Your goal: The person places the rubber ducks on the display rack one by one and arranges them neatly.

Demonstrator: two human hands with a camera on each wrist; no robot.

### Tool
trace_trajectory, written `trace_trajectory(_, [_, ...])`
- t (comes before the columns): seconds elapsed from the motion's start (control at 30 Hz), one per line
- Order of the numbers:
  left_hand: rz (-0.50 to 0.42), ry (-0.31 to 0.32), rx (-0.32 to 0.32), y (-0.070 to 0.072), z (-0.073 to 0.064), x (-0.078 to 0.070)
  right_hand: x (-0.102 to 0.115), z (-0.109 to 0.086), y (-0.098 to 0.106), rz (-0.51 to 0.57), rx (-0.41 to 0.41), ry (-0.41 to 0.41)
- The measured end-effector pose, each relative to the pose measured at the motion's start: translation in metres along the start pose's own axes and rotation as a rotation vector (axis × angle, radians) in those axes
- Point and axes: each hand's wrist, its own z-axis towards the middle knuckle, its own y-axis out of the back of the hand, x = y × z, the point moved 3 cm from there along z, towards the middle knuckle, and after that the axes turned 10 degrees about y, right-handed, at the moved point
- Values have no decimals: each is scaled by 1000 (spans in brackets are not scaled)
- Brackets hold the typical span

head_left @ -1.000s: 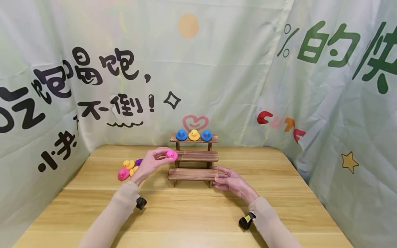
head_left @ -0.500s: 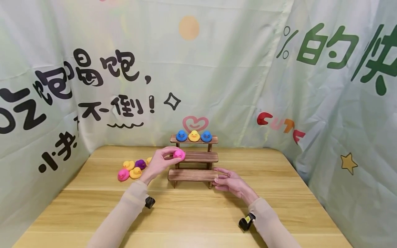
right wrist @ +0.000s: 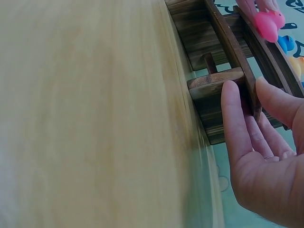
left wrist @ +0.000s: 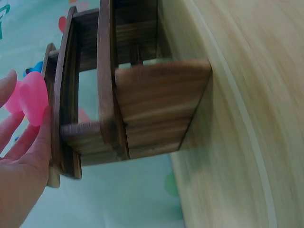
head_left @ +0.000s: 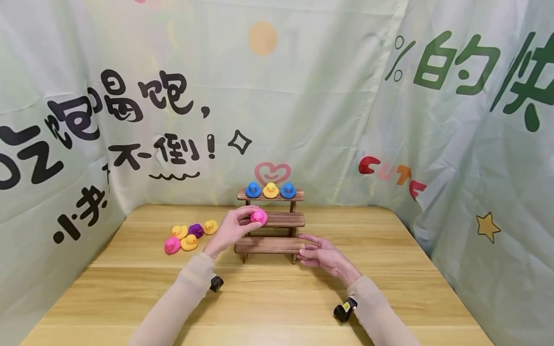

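A pink rubber duck [head_left: 258,217] is pinched between the thumb and fingers of my left hand [head_left: 231,226], at the left part of the middle tier of a small three-tier wooden stand [head_left: 269,245]. Whether the duck touches that tier is hard to tell. My right hand [head_left: 326,256] holds the right end of the lowest tier; in the right wrist view its thumb lies on the board's upper side and the fingers [right wrist: 232,102] below. Along the top tier sit a blue duck [head_left: 253,190], a yellow duck [head_left: 270,190] and another blue duck [head_left: 288,190].
Left of the stand, several loose ducks lie grouped on the wooden table [head_left: 277,302]: yellow ones, a purple duck [head_left: 196,230] and a second pink duck [head_left: 172,245]. Printed cloth [head_left: 320,120] hangs behind the table and along both sides.
My left hand has carried the pink duck rightward, from the stand's left edge to in front of the middle tier. The right hand keeps its place on the lowest tier.
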Motion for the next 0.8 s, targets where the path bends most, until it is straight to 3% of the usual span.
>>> trace_trajectory(0.33, [6,-29,-33,-14,6,-5,2,4,-2,4,-1,2])
trace_trajectory(0.53, [59,-38,-54,-23,10,-8,2,3,-1,8,-3,0])
trace_trajectory(0.8, [111,3,-68,-34,14,-9,0,1,1,3,9,-10])
